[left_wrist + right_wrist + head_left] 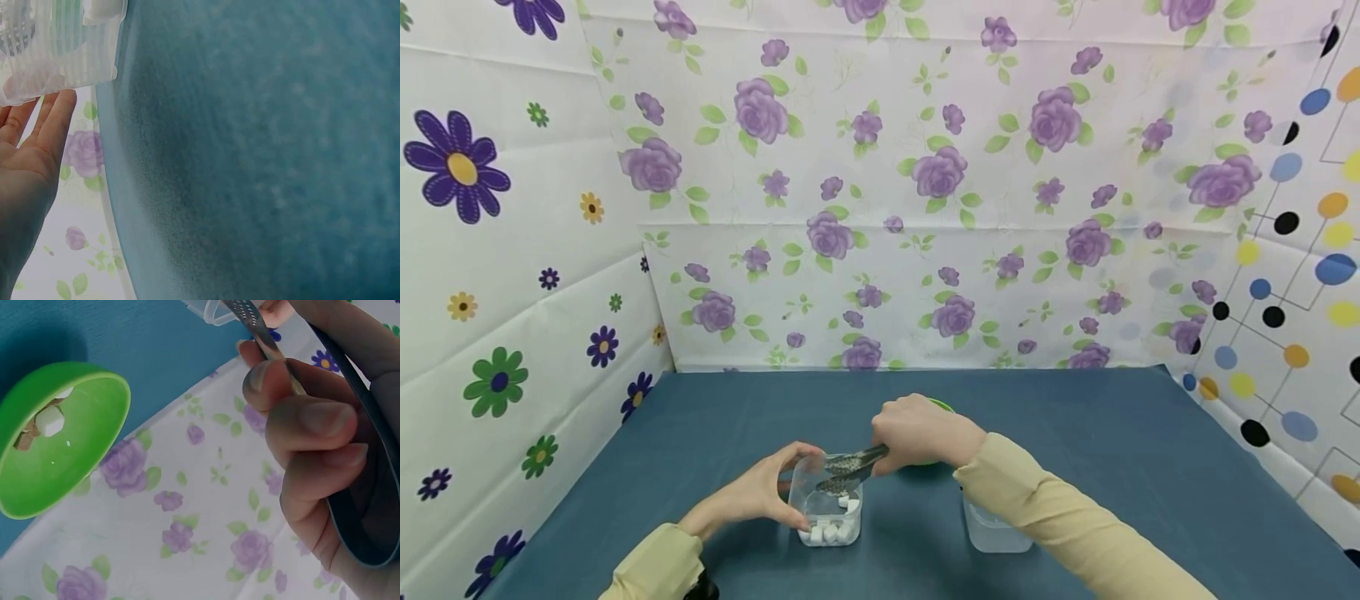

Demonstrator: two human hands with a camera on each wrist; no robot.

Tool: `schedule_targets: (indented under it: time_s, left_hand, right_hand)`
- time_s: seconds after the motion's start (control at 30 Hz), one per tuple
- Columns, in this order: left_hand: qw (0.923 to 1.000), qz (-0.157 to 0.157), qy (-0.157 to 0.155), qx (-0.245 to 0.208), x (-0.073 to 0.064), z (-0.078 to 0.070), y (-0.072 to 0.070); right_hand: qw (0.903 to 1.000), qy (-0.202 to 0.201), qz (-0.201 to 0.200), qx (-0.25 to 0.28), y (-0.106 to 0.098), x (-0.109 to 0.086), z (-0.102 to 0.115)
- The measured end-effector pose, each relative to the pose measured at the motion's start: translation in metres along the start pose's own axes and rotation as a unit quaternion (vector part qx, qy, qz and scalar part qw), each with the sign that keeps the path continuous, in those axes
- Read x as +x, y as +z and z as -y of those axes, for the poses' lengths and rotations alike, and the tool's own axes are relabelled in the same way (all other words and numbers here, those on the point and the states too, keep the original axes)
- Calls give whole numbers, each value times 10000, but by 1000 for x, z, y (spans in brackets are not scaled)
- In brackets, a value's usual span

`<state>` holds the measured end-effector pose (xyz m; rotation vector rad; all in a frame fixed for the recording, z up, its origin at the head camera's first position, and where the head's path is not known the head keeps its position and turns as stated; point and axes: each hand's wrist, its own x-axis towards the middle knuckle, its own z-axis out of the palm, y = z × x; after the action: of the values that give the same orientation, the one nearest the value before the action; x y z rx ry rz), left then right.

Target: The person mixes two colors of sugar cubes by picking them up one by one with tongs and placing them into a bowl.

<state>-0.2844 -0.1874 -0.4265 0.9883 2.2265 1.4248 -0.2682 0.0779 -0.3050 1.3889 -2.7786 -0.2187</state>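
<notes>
My left hand [751, 493] grips a clear plastic container [809, 502], thumb at its near side and fingers at its far side. Several small white cubes [830, 532] lie in its near end. In the left wrist view the fingers [55, 122] reach along the container's ribbed wall [94, 59]. Curled round dark metal tongs [871, 458] is my right hand [925, 432]; the perforated tips are parted over the container, with nothing visible between them. Behind the right hand stands a green bowl [75, 459], holding white and brown pieces.
A second clear container [1000, 537] sits to the right, partly covered by the right sleeve [1052, 517]. The blue tabletop [760, 408] meets a flowered back wall [895, 275], with patterned sheets on both sides.
</notes>
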Motion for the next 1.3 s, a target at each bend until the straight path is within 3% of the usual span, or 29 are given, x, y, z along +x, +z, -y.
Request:
schedule_targets:
  time_s: [0.3, 0.73, 1.0, 1.3]
  left_hand:
    - [10000, 50, 38, 26, -2, -1, -1]
    - [10000, 58, 36, -39, -3, -4, -1]
    - [10000, 91, -2, -13, -2, -3, -1]
    - [9999, 122, 84, 40, 0, -3, -1]
  right_hand:
    - [9962, 236, 99, -836, 3, 19, 16]
    - [9803, 632, 446, -1816, -3, 38, 42]
    - [9766, 806, 775, -1837, 1, 46, 45]
    - [9767, 598, 723, -1929, 9, 48, 40]
